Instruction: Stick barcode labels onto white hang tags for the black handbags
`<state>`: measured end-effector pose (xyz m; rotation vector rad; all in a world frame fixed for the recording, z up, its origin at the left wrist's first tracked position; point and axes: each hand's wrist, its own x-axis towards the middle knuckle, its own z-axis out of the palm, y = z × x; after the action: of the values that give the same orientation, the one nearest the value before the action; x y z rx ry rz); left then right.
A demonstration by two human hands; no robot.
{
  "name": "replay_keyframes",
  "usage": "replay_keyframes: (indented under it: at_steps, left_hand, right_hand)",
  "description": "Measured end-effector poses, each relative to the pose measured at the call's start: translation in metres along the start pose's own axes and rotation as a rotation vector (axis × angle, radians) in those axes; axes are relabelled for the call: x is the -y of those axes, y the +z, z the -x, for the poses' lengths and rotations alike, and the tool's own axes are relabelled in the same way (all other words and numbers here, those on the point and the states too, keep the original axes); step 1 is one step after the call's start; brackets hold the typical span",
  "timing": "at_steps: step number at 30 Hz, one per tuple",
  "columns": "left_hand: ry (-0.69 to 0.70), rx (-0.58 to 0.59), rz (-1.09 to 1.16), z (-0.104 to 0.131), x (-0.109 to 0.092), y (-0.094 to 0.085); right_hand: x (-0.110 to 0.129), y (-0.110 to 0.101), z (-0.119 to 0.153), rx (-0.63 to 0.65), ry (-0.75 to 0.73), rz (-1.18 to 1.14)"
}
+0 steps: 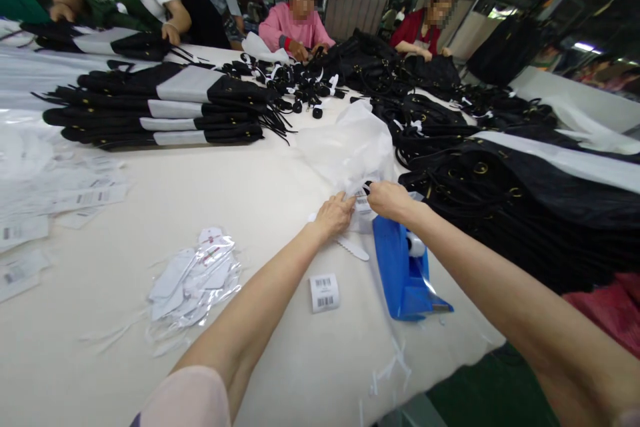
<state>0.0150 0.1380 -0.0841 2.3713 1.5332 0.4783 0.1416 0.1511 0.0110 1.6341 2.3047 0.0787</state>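
Observation:
A crumpled, see-through white plastic bag (pixel 353 143) lies in front of both hands. My left hand (pixel 334 215) grips its near edge, fingers closed and bent against the plastic. Closed in a fist at the same edge, my right hand (pixel 391 200) has its fingertips on the gathered plastic beside a small black piece. Between the hands a barcode label (pixel 362 201) shows on the bag. A white toothed plastic strip (pixel 354 249) sticks out below my left hand. Just under my right wrist stands a blue tape dispenser (pixel 395 273). Another barcode label (pixel 325 293) lies nearer on the table.
Clear packets of white tags (pixel 197 273) and loose printed labels (pixel 87 197) lie leftward. Black bundles with white bands (pixel 165 107) are stacked behind them. Black goods with gold eyelets (pixel 500 187) fill the right. Several people work across the white table (pixel 270 360).

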Motion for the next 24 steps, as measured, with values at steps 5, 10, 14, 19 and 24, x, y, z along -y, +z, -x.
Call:
replay_keyframes:
  at_steps: [5, 10, 14, 19, 24]
  left_hand:
    - [-0.010, -0.051, 0.140, 0.036, 0.018, -0.014]
    - [-0.206, -0.225, 0.184, 0.098, 0.033, -0.042]
    - [-0.243, -0.384, 0.186, 0.158, 0.034, -0.062]
    - [-0.211, -0.360, 0.055, 0.236, 0.025, -0.061]
    - [-0.176, -0.289, 0.033, 0.279, 0.001, -0.037]
  right_hand:
    - [0.027, -0.016, 0.084, -0.009, -0.052, 0.109]
    - [0.060, -0.020, 0.138, -0.050, -0.118, 0.117]
    - [0.085, 0.013, 0.145, -0.280, -0.041, 0.078]
    - [0.101, 0.077, 0.155, -0.308, -0.052, 0.071]
    - [0.116, 0.090, 0.171, -0.404, -0.206, -0.053]
